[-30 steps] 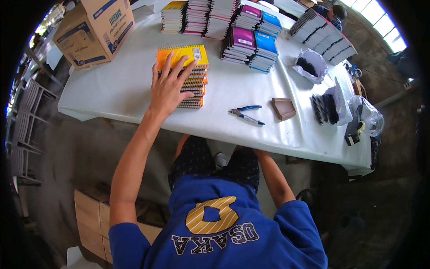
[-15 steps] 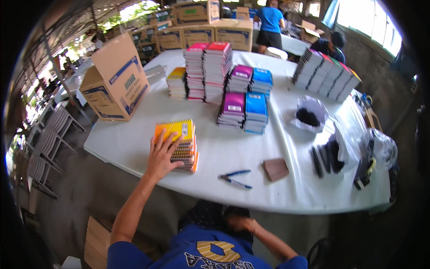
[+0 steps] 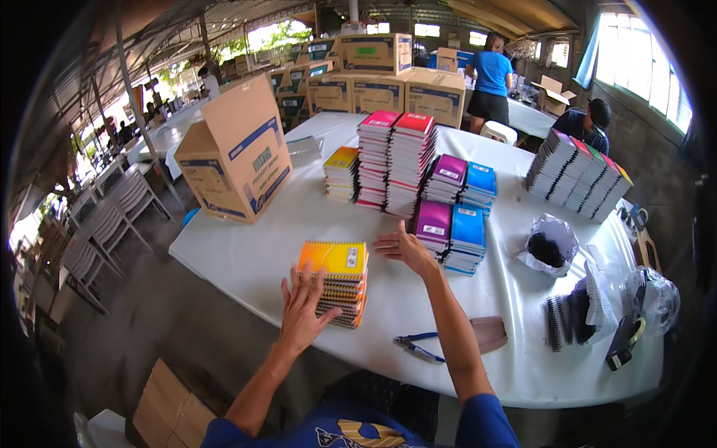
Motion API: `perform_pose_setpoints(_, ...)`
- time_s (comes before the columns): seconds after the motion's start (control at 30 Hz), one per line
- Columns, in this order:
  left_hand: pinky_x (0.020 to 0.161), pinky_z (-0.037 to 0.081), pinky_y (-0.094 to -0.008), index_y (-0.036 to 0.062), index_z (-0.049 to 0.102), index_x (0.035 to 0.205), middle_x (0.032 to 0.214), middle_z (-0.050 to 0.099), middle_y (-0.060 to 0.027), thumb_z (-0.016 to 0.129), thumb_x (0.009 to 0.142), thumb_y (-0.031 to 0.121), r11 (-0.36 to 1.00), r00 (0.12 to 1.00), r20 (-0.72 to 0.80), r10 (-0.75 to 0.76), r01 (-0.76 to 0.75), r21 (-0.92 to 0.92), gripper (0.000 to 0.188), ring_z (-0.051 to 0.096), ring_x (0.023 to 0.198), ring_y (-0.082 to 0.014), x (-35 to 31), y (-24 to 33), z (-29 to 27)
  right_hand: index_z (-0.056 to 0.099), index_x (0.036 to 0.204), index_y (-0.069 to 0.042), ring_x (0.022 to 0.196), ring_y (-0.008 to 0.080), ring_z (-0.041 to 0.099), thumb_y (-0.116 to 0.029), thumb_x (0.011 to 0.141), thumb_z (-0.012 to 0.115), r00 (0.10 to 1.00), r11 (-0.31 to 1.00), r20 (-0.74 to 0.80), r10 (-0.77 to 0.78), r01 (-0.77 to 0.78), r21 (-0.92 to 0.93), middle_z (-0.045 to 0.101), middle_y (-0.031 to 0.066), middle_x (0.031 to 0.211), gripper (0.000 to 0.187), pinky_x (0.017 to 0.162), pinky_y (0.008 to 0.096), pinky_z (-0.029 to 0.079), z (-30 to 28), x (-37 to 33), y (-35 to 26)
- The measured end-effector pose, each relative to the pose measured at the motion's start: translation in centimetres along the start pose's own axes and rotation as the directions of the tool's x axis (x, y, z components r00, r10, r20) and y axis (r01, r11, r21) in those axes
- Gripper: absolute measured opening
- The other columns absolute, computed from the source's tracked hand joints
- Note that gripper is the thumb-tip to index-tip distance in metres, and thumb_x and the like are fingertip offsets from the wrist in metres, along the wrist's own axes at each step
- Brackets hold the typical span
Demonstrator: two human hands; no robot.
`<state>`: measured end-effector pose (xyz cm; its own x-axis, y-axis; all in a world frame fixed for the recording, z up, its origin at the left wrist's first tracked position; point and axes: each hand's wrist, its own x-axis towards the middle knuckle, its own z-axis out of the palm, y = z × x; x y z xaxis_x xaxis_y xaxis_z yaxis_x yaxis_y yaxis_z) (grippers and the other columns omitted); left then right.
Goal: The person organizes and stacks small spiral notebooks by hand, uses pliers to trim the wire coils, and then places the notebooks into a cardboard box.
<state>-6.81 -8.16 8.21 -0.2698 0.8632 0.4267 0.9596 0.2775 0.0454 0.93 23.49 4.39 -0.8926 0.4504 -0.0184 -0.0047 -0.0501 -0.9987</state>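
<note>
My left hand (image 3: 300,315) rests against the near left side of a stack of yellow-orange spiral notebooks (image 3: 345,260), fingers spread with their tips on the top cover. Beyond the stack's right side, my right hand (image 3: 408,249) hovers with fingers stretched out and holds nothing. Close to that hand stand piles of purple notebooks (image 3: 434,219) and blue notebooks (image 3: 468,224). Farther back are tall stacks of pink notebooks (image 3: 377,157) and red notebooks (image 3: 412,160), with a shorter yellow pile (image 3: 341,173) to their left. My right forearm partly covers blue-handled pliers (image 3: 420,346) and a brown flat piece (image 3: 489,334).
An open cardboard box (image 3: 243,157) stands at the table's left. On the right are a row of notebooks (image 3: 575,179), a bag with black contents (image 3: 549,246), black spiral bindings (image 3: 567,317) and a tape dispenser (image 3: 624,347). Two people, stacked cartons (image 3: 381,93) and white chairs (image 3: 131,198) are beyond.
My right hand has risen from near my lap and reached over the table beside the notebook stack. My left hand stays at the stack. The view has tilted up.
</note>
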Motion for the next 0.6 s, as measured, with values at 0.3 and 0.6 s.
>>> perform_pose_setpoints(0.3,0.114,0.021,-0.045,0.0035,0.004,0.152,0.154,0.02,-0.0228,0.057,0.094,0.045,-0.561,0.671,0.656,-0.347,0.412,-0.718,0.089,0.026,0.142,-0.0334,-8.6,-1.8,3.6,0.061,0.116,-0.008,0.093,0.0113,0.064,-0.069,0.09,0.039,0.88,0.882,0.355,0.316,-0.41,0.231,0.067,0.0002,0.11,0.07,0.083,0.0311,0.053,6.6,6.5,3.7)
perform_pose_setpoints(0.6,0.104,0.032,-0.0556,0.0037,0.017,0.149,0.148,0.03,-0.0225,0.042,0.086,0.074,-0.544,0.666,0.734,-0.135,0.569,-0.617,0.098,0.044,0.126,-0.0348,-1.3,-8.1,3.1,0.053,0.129,-0.013,0.103,0.0164,0.063,-0.061,0.094,0.041,0.924,0.923,0.264,0.278,-0.333,0.194,0.064,0.0051,0.118,0.06,0.086,0.0421,0.054,8.0,-1.9,2.5)
